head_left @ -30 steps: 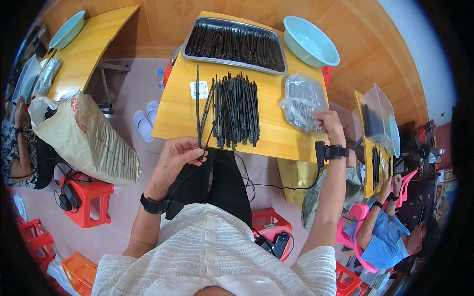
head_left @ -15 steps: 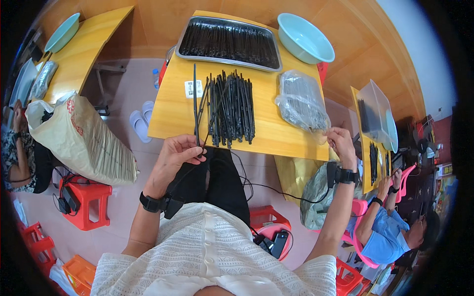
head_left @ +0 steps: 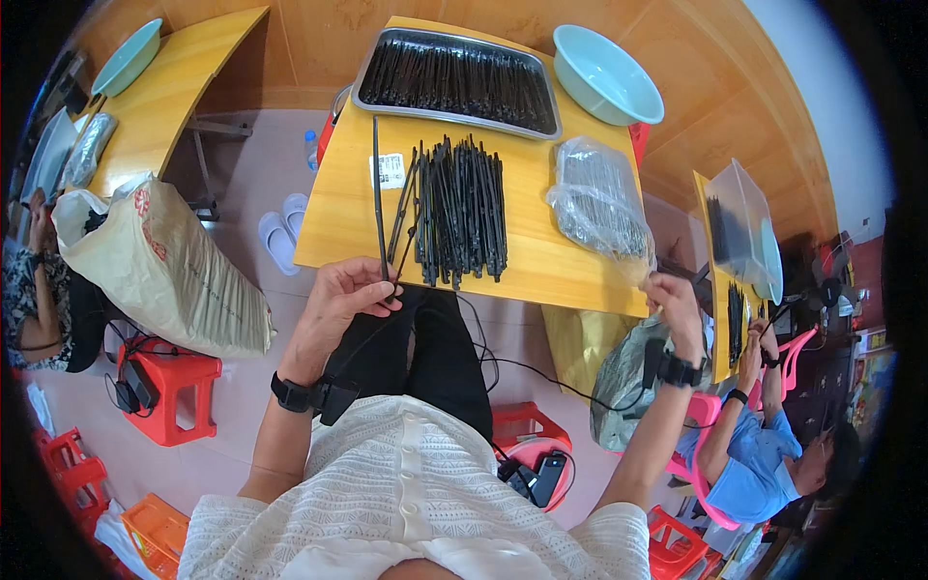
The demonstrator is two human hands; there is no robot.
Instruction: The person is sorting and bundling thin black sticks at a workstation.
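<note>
Yellow table [head_left: 530, 222]; black stick [head_left: 378, 193] points toward wall [head_left: 309, 58].

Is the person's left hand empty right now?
No, the left hand holds a long, thin black stick, which shows to the left of the pile of black sticks on the table.

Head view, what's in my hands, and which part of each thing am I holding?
Your left hand holds at least one black stick by its near end; your right appears to pinch the clear bag's near corner.
</note>
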